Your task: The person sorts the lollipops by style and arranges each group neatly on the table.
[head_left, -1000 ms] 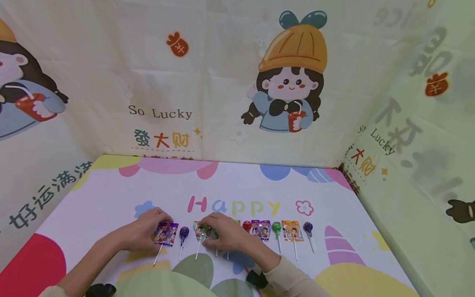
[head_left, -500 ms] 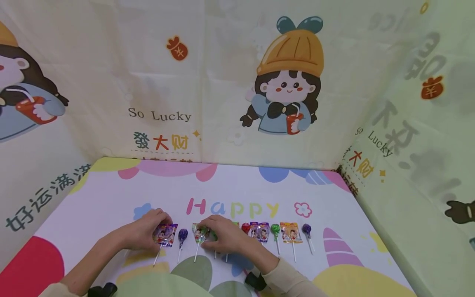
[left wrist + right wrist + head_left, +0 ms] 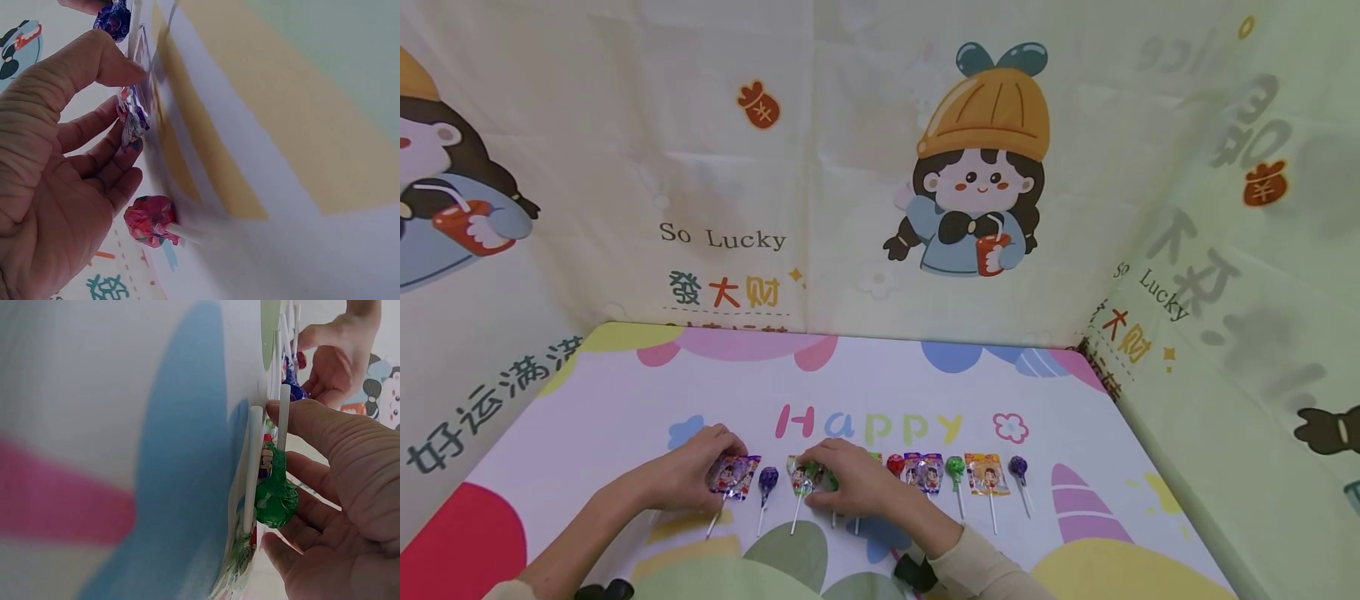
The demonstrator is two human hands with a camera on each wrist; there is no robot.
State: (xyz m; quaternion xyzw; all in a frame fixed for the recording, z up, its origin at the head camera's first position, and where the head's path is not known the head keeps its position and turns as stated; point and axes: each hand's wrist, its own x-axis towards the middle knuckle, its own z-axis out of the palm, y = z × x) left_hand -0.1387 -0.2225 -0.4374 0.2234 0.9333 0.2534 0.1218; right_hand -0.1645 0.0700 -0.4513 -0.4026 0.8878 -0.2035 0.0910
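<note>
My left hand (image 3: 692, 473) pinches a flat purple-wrapped lollipop (image 3: 734, 477) by its left side, thumb near and fingers far. In the left wrist view, a pink-red ball lollipop (image 3: 150, 219) lies beside that hand's fingers. My right hand (image 3: 857, 479) grips a lollipop in a flat green-and-clear wrapper (image 3: 803, 477), thumb at its lower edge and fingers at its top. Beneath the right palm sits a green ball lollipop (image 3: 277, 500), mostly covered in the head view. Between the two hands lies a purple ball lollipop (image 3: 767, 479), touched by neither.
To the right the row continues with a red ball lollipop (image 3: 895, 463), a flat purple one (image 3: 922, 473), a green ball one (image 3: 955, 468), a flat orange one (image 3: 987, 475) and a dark purple ball one (image 3: 1018, 467). They lie on a printed tabletop (image 3: 895, 383) before a cloth backdrop (image 3: 842, 167).
The head view has tilted up slightly, so everything sits a little lower in it. Both hands stay on the same lollipops with hardly any visible movement.
</note>
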